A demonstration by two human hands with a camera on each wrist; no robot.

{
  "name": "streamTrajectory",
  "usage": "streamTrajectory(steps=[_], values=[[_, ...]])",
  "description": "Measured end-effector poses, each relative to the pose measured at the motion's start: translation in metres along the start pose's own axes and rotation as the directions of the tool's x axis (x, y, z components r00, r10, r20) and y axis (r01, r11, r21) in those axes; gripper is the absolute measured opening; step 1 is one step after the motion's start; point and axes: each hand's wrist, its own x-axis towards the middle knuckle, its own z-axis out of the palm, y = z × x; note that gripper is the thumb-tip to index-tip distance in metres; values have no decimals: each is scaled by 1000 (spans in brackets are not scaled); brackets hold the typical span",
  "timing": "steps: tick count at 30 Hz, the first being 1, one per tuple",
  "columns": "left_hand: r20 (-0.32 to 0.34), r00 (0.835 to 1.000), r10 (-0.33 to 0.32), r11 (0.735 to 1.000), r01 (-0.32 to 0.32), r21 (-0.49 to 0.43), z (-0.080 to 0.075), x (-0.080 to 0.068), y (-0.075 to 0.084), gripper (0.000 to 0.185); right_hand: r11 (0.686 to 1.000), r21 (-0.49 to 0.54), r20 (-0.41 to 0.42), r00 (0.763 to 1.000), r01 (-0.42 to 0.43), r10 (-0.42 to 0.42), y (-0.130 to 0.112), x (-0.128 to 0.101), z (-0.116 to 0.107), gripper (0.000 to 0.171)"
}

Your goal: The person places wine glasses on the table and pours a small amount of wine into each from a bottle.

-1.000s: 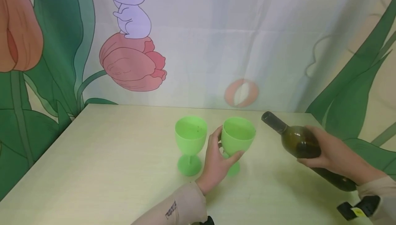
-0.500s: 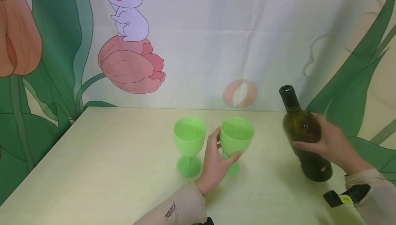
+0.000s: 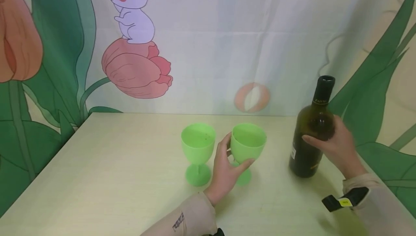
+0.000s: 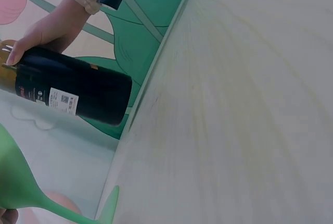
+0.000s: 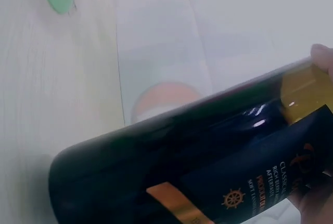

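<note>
A cartoon backdrop (image 3: 208, 48) of tulips and a rabbit hangs behind a pale table (image 3: 113, 178). The left hand (image 3: 227, 167) curls its thumb and fingers around the bowl of the right goblet (image 3: 248, 144), which stands on the table just beside a second green goblet (image 3: 198, 145). The right hand (image 3: 334, 144) grips the shoulder of a dark wine bottle (image 3: 308, 138), upright with its base on or just above the table, well to the right of the goblets. Its mouth looks uncapped. The step in hand appears to be standing the bottle by the steadied goblet; tipping it toward a goblet would call for a firm grip and a steadied goblet.
</note>
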Motion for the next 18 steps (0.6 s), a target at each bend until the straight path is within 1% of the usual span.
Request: streamTrajectory(steps=[2,5,8,11,18], values=[[-2,1000,-3,1000,3,0,0,0,-1,85,999,31,-40,999,-14,15,1,2,5,85],[-2,1000,-6,1000,6,-1,0,0,-1,84,998,51,-101,994,-27,32,2,5,12,82],[-2,1000,-12,1000,12,1,0,0,-1,84,997,68,-130,990,-44,52,4,5,18,80],[-5,1000,-15,1000,15,1,1,0,-2,84,995,83,-127,990,-48,58,7,5,21,80],[-5,1000,-12,1000,12,12,1,1,-3,84,996,89,-111,993,-30,40,12,6,23,80]])
